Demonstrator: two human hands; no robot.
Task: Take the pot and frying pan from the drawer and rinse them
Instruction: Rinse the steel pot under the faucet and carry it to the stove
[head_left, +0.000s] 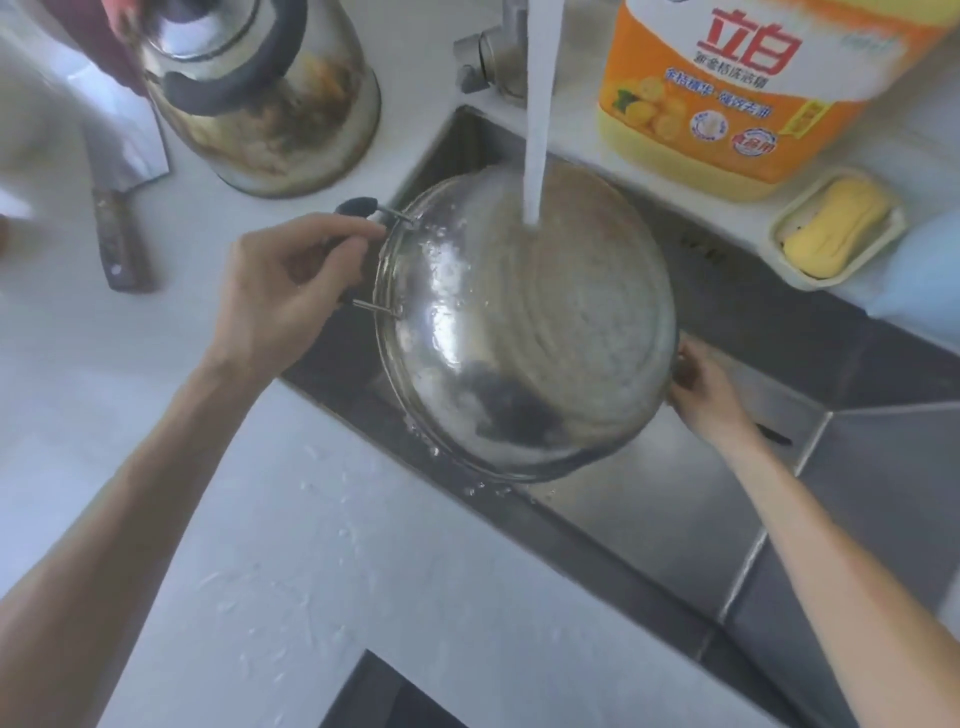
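A round steel pot (524, 332) is held tilted, its underside up, over the steel sink (675, 519). Water (537, 130) pours from the tap (493, 57) onto the pot's base and runs down its side. My left hand (291, 291) grips the pot's black side handle (358, 208) at the left rim. My right hand (701, 387) holds the opposite rim at the right, its fingers partly hidden behind the pot. No frying pan is in view.
A stained steel kettle (260, 93) stands on the white counter (322, 571) at the back left, with a cleaver (122, 197) beside it. A large orange detergent bottle (753, 88) and a yellow soap in a dish (836, 226) sit behind the sink.
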